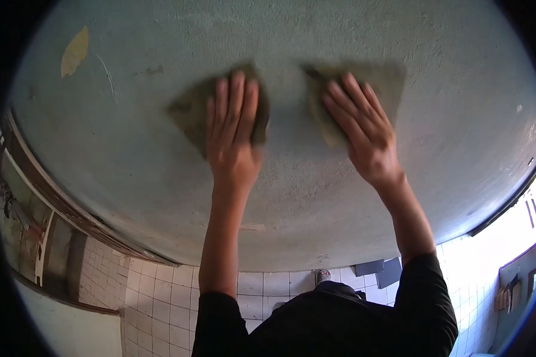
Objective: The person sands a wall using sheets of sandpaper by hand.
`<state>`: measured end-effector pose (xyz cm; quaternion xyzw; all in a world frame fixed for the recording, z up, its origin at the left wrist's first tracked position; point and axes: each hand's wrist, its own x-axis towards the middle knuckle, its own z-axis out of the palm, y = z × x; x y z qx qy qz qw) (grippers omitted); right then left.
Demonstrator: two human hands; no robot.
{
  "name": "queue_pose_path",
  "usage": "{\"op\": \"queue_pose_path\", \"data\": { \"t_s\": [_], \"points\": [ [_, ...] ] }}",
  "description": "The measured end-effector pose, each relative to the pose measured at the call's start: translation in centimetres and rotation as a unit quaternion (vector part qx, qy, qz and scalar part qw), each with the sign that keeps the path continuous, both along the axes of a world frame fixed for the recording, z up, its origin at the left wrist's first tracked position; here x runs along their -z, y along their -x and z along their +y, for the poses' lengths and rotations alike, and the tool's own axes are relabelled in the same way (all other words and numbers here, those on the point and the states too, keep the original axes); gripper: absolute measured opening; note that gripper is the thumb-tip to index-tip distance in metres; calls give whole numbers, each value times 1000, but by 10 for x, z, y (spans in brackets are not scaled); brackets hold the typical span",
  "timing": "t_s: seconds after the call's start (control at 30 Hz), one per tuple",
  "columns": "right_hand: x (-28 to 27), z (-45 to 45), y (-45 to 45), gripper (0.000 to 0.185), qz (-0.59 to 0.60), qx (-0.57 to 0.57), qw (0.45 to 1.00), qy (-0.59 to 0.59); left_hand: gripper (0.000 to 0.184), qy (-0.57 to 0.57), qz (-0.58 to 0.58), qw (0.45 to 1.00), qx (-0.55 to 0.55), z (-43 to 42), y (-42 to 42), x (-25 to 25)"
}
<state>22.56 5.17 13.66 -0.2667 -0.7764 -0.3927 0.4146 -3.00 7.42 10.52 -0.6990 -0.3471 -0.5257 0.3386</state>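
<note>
My left hand (234, 122) lies flat, fingers stretched out, on an olive-brown sheet (190, 116) that looks like sandpaper. It presses this sheet against a grey-green wall (292, 190). To the right, my right hand (363, 128) is also flat and pins a second sandpaper sheet (390, 83) to the same wall, with its fingers slightly apart. Both sheets are blurred at their edges, and their corners stick out around the hands. My palms hide the middle of each sheet.
A yellowish bare patch (75, 52) marks the wall's upper left. Below is a white tiled floor (161, 294), with dark grey sheets (388, 273) at the wall's foot. A wooden frame (59, 181) edges the left side; bright light enters at the right.
</note>
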Motion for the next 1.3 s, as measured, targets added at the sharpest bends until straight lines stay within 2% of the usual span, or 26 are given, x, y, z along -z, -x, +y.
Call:
{"op": "queue_pose_path", "data": {
  "t_s": [0.1, 0.13, 0.17, 0.2, 0.23, 0.3, 0.37, 0.43, 0.5, 0.57, 0.63, 0.73, 0.77, 0.8, 0.83, 0.9, 1.0, 1.03, 1.1, 1.17, 1.27, 1.3],
  "points": [
    [111, 1, -53, 30, 29, 42, 998, 29, 51, 63, 1, 997, -47, -7, 34, 140],
    [129, -3, -59, 30, 30, 43, 998, 27, 51, 80, -6, 997, -22, -11, 37, 197],
    [142, -4, -61, 30, 42, 40, 997, 43, 51, 94, -13, 996, 2, -10, 40, 228],
    [149, -8, -61, 31, 53, 36, 996, 65, 51, 96, -12, 995, 1, -8, 35, 223],
    [129, -2, -51, 33, 33, 23, 998, 58, 51, 70, -16, 997, -15, -4, 18, 210],
    [48, -3, -11, 36, -4, 3, 999, 48, 49, 36, -22, 999, -17, -1, -21, 164],
    [-24, 0, 23, 48, -45, -42, 998, 32, 50, 35, -22, 999, -1, -7, -44, 120],
    [-42, 3, 19, 49, -76, -44, 996, 26, 48, 42, 40, 998, -1, -9, -51, 105],
    [-29, 4, 1, 48, -112, -20, 993, 20, 46, 36, 59, 998, -10, -5, -12, 127],
    [17, 6, -50, 46, -124, 15, 992, 20, 47, 42, 54, 997, -27, -11, 44, 167],
    [58, 0, -91, 46, -131, 36, 990, 41, 49, 52, 36, 998, -32, -14, 65, 189],
    [41, -1, -78, 41, -172, 16, 984, 48, 52, 98, 45, 994, 6, -16, 54, 193],
    [29, 1, -62, 40, -215, 33, 972, 89, 52, 117, 54, 991, 35, -8, 32, 185],
    [13, 1, -33, 44, -238, 12, 969, 58, 51, 126, 103, 983, 89, -9, 4, 162],
    [-5, -2, -6, 51, -235, -53, 966, 95, 50, 139, 150, 968, 142, -14, -30, 145],
    [-20, 6, 40, 50, -223, -116, 965, 76, 53, 124, 120, 958, 229, -2, -95, 153],
    [-19, 7, 15, 50, -240, -127, 958, 94, 55, 84, 129, 968, 199, -7, -100, 141],
    [-14, 2, -12, 50, -243, -90, 961, 92, 55, 88, 129, 967, 199, -11, -86, 144],
    [-2, -7, -73, 48, -285, 9, 957, 49, 56, 107, 159, 977, 94, -16, -26, 152],
    [23, -6, -131, 49, -284, 53, 956, 44, 59, 66, 159, 985, 23, -17, 20, 175],
    [15, -13, -108, 49, -284, 43, 954, 82, 60, 107, 193, 974, 41, -17, 4, 165],
    [10, -12, -79, 49, -283, 29, 953, 101, 59, 122, 200, 966, 105, -15, -20, 151]
  ]
}}
